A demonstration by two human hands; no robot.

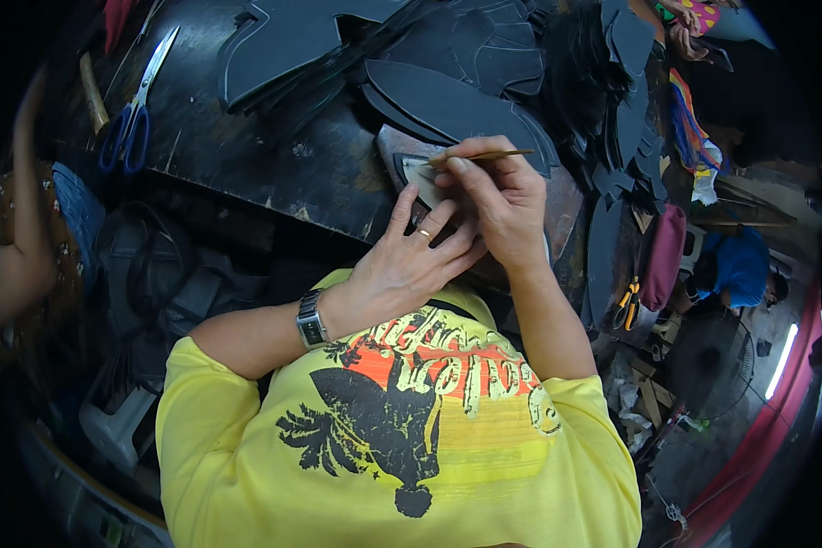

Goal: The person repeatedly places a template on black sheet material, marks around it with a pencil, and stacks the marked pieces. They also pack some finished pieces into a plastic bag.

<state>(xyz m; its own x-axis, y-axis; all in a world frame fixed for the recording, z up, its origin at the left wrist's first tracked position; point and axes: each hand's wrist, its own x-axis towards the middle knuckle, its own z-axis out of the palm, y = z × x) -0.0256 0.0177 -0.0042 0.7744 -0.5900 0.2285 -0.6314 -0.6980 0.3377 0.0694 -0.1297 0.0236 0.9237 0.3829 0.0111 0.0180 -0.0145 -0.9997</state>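
My right hand [502, 201] pinches a thin, golden-brown, pen-like stick [500, 153], its tip end over a small pale piece with a dark border [416, 170]. My left hand [416, 251], with a ring and a wristwatch, lies beside it, fingers spread and fingertips pressing on the dark work. Under both hands is a greyish-brown board [395, 144] at the table's near edge; my hands hide much of it. Just beyond lie large black cut sheets [447, 100] with pale outlines, their kind of material unclear.
Blue-handled scissors [137, 119] lie on the dark table [187, 137] at left. Stacks of black cut pieces [612, 100] fill the right side. Yellow-and-black pliers [627, 303] are at the right edge. A person in blue [740, 265] and a fan [717, 361] are farther right.
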